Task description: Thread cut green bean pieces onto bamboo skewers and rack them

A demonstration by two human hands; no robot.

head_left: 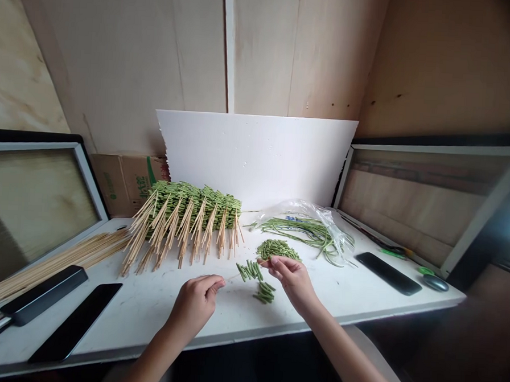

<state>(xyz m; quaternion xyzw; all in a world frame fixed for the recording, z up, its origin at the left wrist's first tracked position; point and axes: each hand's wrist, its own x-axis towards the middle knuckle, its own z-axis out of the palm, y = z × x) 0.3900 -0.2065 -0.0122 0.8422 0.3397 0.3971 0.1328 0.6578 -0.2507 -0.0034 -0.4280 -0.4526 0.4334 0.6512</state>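
Observation:
My left hand pinches the bare end of a thin bamboo skewer above the white table. Several short green bean pieces are threaded on the skewer's far end. My right hand is closed, its fingertips pinching a bean piece at that end. A few loose cut bean pieces lie just below the hands, and a bigger heap of cut pieces lies behind my right hand.
Finished bean skewers are stacked at the back left, beside a bundle of bare skewers. Long uncut beans lie on a clear plastic bag. Two dark flat objects lie left, a black phone right. A white board leans behind.

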